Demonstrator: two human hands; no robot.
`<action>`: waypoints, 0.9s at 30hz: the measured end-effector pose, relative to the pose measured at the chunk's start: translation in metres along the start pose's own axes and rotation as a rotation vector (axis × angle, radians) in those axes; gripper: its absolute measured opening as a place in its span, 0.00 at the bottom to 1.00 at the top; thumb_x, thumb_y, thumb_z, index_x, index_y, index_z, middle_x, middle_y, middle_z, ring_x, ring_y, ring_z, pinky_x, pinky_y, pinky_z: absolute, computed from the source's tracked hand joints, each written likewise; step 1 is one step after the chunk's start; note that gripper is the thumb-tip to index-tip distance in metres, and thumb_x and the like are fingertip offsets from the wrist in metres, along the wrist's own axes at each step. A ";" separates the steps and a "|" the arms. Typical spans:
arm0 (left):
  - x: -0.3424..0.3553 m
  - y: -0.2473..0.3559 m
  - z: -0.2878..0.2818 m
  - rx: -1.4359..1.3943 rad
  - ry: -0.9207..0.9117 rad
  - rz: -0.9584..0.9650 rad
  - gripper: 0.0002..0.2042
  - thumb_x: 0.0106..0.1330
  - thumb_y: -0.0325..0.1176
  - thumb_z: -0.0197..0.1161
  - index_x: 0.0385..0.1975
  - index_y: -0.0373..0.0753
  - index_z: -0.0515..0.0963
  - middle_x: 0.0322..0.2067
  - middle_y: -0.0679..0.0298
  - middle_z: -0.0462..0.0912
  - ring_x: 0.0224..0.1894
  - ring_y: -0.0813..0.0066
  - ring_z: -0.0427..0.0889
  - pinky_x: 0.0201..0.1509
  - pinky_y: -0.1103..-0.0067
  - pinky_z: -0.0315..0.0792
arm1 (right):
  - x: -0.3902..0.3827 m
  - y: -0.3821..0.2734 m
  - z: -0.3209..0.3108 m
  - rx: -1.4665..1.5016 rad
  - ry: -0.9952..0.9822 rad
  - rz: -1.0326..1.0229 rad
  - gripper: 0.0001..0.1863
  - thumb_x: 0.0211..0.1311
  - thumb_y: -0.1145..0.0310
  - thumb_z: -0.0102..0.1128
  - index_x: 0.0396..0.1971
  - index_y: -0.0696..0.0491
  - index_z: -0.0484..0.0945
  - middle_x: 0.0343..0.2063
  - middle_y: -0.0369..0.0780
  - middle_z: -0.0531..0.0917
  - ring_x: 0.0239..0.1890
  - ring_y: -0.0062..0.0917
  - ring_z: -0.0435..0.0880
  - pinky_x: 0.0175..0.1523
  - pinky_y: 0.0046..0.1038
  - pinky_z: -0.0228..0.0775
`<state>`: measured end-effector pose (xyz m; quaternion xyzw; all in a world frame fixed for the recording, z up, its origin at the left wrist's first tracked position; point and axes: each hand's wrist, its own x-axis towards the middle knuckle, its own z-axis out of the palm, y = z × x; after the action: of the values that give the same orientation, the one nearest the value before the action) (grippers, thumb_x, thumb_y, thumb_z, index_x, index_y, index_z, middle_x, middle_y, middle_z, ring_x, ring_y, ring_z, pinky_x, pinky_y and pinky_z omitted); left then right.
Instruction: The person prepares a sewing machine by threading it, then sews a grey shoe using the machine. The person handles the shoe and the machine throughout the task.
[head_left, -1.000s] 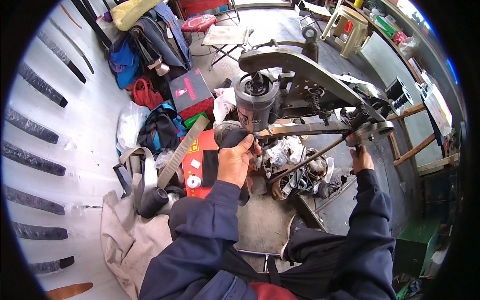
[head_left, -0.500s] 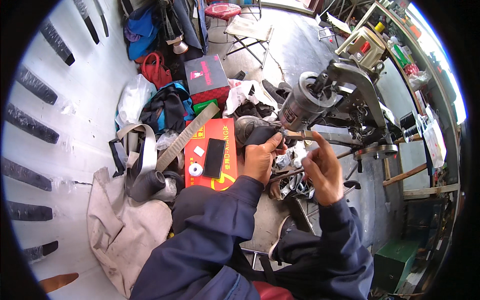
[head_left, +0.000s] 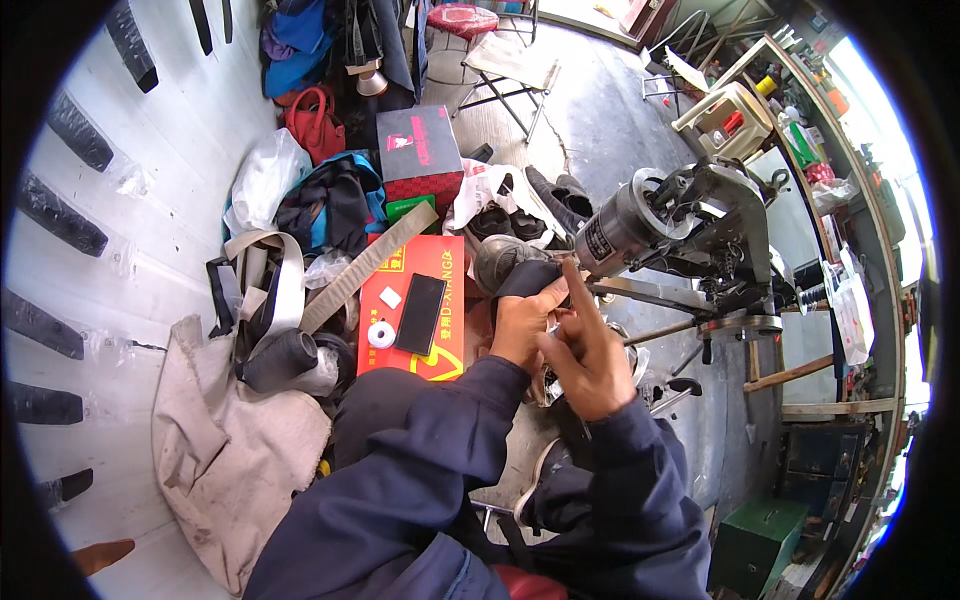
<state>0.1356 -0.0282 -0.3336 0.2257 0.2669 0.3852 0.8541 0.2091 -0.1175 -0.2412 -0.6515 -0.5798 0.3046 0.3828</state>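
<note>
My left hand (head_left: pixel 520 325) is closed round a dark shoe (head_left: pixel 527 279), its thumb lying along the black part. A grey, rounded part shows just beyond, and whether it belongs to the same shoe I cannot tell. Close against the left hand is my right hand (head_left: pixel 592 362), index finger stretched up beside the shoe's right end and thumb apart. Its other fingers are curled and partly hidden; I make out nothing in them. Just ahead stands a hand-cranked sewing machine (head_left: pixel 625 225) with a metal drum and a narrow arm (head_left: pixel 655 293) reaching toward the hands.
Left of my hands, a red box (head_left: pixel 380 350) carries a black phone (head_left: pixel 422 315) and a white spool (head_left: pixel 381 334). Behind are a dark box (head_left: pixel 418 145), bags and more shoes (head_left: pixel 560 200). Beige cloth (head_left: pixel 235 440) lies at left; a green metal box (head_left: pixel 758 545) stands lower right.
My right hand has moved left, from beside the machine's arm to against my left hand and the shoe. The left hand still grips the shoe. The view has shifted slightly.
</note>
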 end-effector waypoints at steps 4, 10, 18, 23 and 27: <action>-0.002 0.003 0.007 -0.052 -0.017 0.079 0.07 0.69 0.30 0.64 0.42 0.36 0.80 0.36 0.65 0.82 0.37 0.75 0.80 0.42 0.75 0.76 | -0.045 0.058 -0.068 -0.088 0.083 0.200 0.12 0.65 0.73 0.60 0.46 0.60 0.83 0.24 0.37 0.82 0.27 0.16 0.76 0.35 0.20 0.69; -0.001 0.001 0.011 -0.088 0.029 0.101 0.04 0.67 0.29 0.63 0.37 0.38 0.81 0.32 0.67 0.82 0.31 0.77 0.80 0.36 0.78 0.75 | -0.103 0.196 -0.194 -0.801 0.470 0.475 0.28 0.59 0.49 0.66 0.48 0.58 0.77 0.29 0.49 0.86 0.32 0.44 0.86 0.40 0.39 0.76; -0.003 0.006 0.010 -0.049 0.002 0.061 0.06 0.70 0.29 0.63 0.43 0.36 0.79 0.35 0.65 0.81 0.36 0.74 0.79 0.44 0.74 0.76 | -0.085 0.251 -0.193 -0.185 0.479 0.775 0.19 0.69 0.56 0.59 0.34 0.59 0.73 0.13 0.37 0.72 0.11 0.22 0.74 0.16 0.28 0.65; -0.001 0.005 0.011 -0.064 0.005 0.098 0.03 0.68 0.28 0.63 0.36 0.35 0.80 0.32 0.66 0.81 0.31 0.77 0.79 0.37 0.78 0.76 | -0.082 0.207 -0.206 -0.417 0.584 0.368 0.14 0.70 0.60 0.59 0.36 0.58 0.76 0.17 0.36 0.74 0.13 0.19 0.72 0.17 0.24 0.61; -0.002 0.008 0.011 -0.043 -0.007 0.119 0.03 0.68 0.27 0.63 0.37 0.35 0.80 0.31 0.66 0.81 0.31 0.77 0.79 0.37 0.78 0.75 | -0.092 0.188 -0.273 -0.324 0.774 0.355 0.13 0.71 0.60 0.56 0.38 0.56 0.77 0.22 0.37 0.77 0.14 0.19 0.69 0.17 0.23 0.62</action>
<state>0.1372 -0.0273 -0.3201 0.2239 0.2416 0.4401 0.8354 0.5236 -0.2548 -0.2630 -0.8582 -0.3138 0.0048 0.4062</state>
